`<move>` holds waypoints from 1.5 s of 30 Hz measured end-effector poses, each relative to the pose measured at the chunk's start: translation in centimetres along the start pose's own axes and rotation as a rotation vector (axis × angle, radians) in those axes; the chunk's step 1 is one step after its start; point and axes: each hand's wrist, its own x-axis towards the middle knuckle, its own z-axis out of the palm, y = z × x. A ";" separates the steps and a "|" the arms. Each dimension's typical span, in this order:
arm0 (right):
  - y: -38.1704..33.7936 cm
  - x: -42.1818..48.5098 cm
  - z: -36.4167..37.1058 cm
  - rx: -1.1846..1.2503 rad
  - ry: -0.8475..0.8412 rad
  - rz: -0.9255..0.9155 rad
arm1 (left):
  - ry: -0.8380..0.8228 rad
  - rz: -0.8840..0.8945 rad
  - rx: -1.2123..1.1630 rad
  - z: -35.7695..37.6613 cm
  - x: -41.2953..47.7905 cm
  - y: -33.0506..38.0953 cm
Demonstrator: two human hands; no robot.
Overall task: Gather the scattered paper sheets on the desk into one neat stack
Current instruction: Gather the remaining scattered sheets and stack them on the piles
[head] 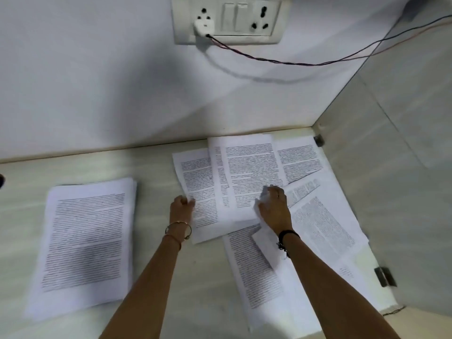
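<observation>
A squared stack of printed sheets (85,243) lies on the left of the pale desk (151,172). Several loose printed sheets (249,172) overlap at angles in the desk's right corner. My left hand (181,209) pinches the left edge of one of these sheets (195,182). My right hand (275,209) grips the lower right corner of the topmost sheet, crumpling it slightly. More sheets (318,231) spread out under and to the right of my right forearm, and one (254,272) lies between my arms.
A white wall rises behind the desk with a socket panel (227,19) and a plugged-in cable (305,62) trailing right. A side partition (391,148) closes the right edge, with small metal brackets (385,276) at its base.
</observation>
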 end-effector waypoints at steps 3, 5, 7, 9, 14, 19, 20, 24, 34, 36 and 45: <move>2.4 3.8 -2.2 -0.005 -0.001 0.048 | 0.024 0.007 0.091 2.2 1.0 2.1; 3.6 6.0 -3.5 0.033 -0.010 0.146 | 0.003 0.005 0.123 3.9 1.4 3.2; 3.9 7.0 -3.9 0.057 -0.019 0.091 | -0.021 0.019 0.106 5.4 0.9 4.4; 3.5 7.3 -3.2 -0.004 -0.129 -0.053 | -0.023 0.029 0.058 6.7 0.3 5.0; 2.7 8.5 -1.5 0.016 -0.027 -0.075 | 0.098 -0.029 0.013 7.0 0.5 5.3; 2.6 8.3 -0.2 -0.006 -0.048 -0.086 | 0.078 -0.071 -0.177 5.5 0.8 4.0; 2.3 8.0 0.2 0.012 -0.118 -0.157 | 0.034 -0.077 -0.215 5.6 0.7 3.9; 1.4 7.1 1.1 0.163 -0.020 -0.062 | -0.042 -0.104 -0.308 6.8 0.1 4.4; 2.5 4.6 0.7 -0.001 -0.246 -0.242 | 0.220 -0.118 -0.123 5.0 -1.2 2.7; 3.5 4.9 0.3 -0.060 -0.321 -0.267 | 0.255 -0.145 -0.187 3.1 -1.5 1.6; 1.7 0.7 1.6 0.027 -0.024 -0.297 | 0.211 -0.306 -0.324 -1.0 -5.5 -3.5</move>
